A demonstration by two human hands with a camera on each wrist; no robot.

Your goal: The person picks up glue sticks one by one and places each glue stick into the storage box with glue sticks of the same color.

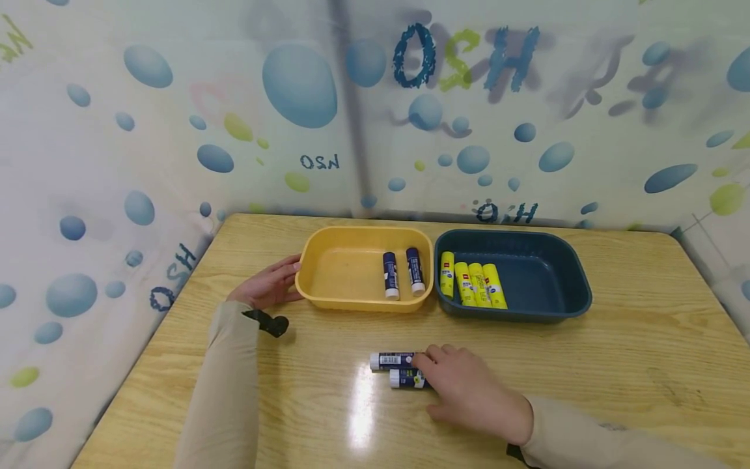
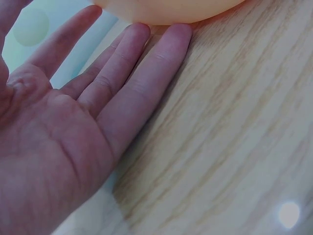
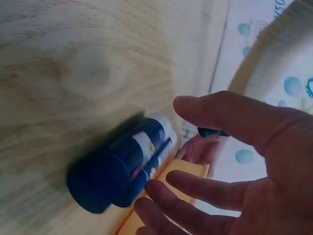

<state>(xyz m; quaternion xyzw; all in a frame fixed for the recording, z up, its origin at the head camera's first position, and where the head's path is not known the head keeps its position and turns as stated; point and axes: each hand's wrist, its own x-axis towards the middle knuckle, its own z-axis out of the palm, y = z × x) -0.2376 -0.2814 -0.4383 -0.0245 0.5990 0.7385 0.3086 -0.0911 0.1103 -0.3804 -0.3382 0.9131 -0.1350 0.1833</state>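
Two dark blue glue sticks with white ends, an upper one (image 1: 394,361) and a lower one (image 1: 407,378), lie side by side on the table. My right hand (image 1: 469,391) is over their right ends. In the right wrist view its thumb and fingers are spread around the glue sticks (image 3: 117,164) without closing on them; whether a fingertip touches is unclear. My left hand (image 1: 269,283) rests its extended fingertips against the left side of a yellow tray (image 1: 340,270). That tray holds two more dark blue glue sticks (image 1: 391,276) at its right end.
A dark blue tray (image 1: 536,280) stands against the yellow tray's right side, with several yellow glue sticks (image 1: 482,286) in its left part. Both trays are toward the back of the wooden table (image 1: 633,352). A patterned curtain (image 1: 387,130) hangs behind the table.
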